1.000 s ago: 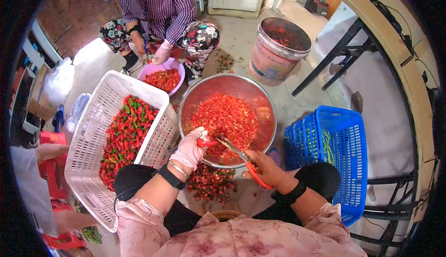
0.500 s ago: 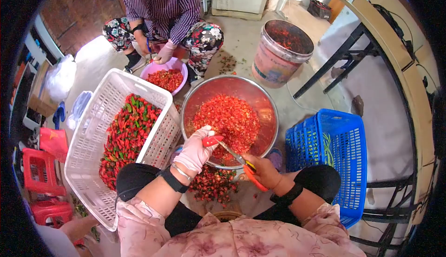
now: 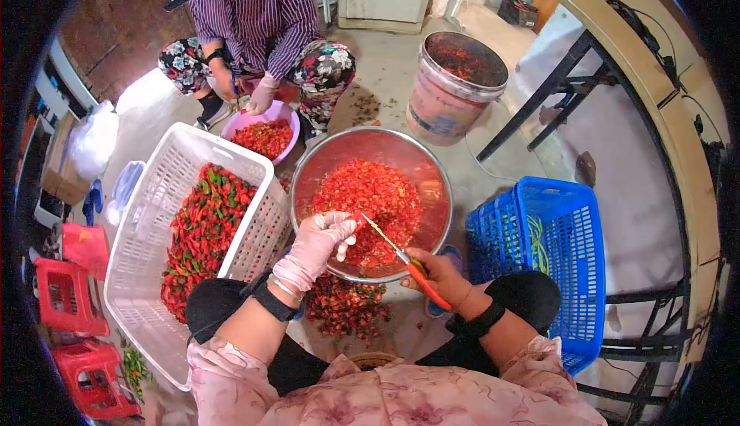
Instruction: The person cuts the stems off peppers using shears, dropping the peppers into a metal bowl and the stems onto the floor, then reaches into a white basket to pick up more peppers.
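Over the near side of a steel bowl (image 3: 436, 164), my left hand (image 3: 314, 245) in a thin pale glove pinches a red chili pepper (image 3: 359, 221). Only a short part of the pepper shows beyond the fingers. My bare right hand (image 3: 443, 278) grips scissors (image 3: 391, 244) with orange-red handles, and their tips reach the pepper. Chopped red chili (image 3: 370, 191) fills the bowl's bottom. Below its near rim lies a pile of dark red and green scraps (image 3: 347, 309) on the floor, between my knees.
On the left stands a white crate (image 3: 139, 256) with whole red and green peppers (image 3: 206, 229). A blue basket (image 3: 576, 272) is on the right, a stained bucket (image 3: 447, 106) behind. Opposite, a crouching person (image 3: 262, 25) works over a purple basin (image 3: 291, 135). Red stools (image 3: 69, 295) stand far left.
Less pepper sticks out of my left hand than before. The scissors have tilted more upright, tips raised. The co-worker's arm at lower left is gone from view, and the view has shifted slightly.
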